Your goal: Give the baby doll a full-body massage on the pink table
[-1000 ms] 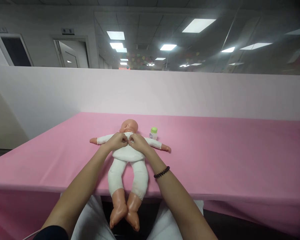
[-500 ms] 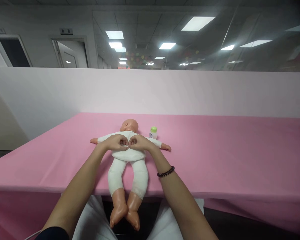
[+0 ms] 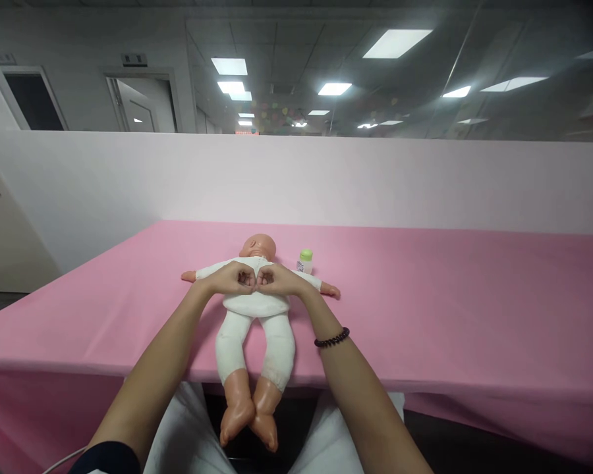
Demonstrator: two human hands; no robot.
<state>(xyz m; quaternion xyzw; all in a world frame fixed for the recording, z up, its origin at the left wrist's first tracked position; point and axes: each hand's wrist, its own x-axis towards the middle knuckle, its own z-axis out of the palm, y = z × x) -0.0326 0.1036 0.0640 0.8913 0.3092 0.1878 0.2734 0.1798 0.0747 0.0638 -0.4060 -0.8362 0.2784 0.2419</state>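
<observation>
Fingers of the left hand and the right hand are sitting loosely curled, thumbs bent inward, at the lower middle of the frame; whether they are pinching any cloth, I cannot tell. Both hands are resting over the white torso of the doll, their tips meeting close to its midline. The doll is lying lengthwise on the pink-covered table, its head pointing toward the far edge, its arms spreading out to both sides, its lower legs reaching past the near edge and its feet hanging over the gap between the person's knees, at bottom centre. Pink cloth is showing between the head and the far edge, where a white wall is rising straight up and bounding the surface. A small bottle with a green cap is standing just beyond the doll's arm, right of the head. From there the cloth is stretching to the right edge of the frame, the widest room for moving; to the left, a narrower strip is running toward the table's slanting side edge. The right wrist is wearing a dark coiled bracelet.
</observation>
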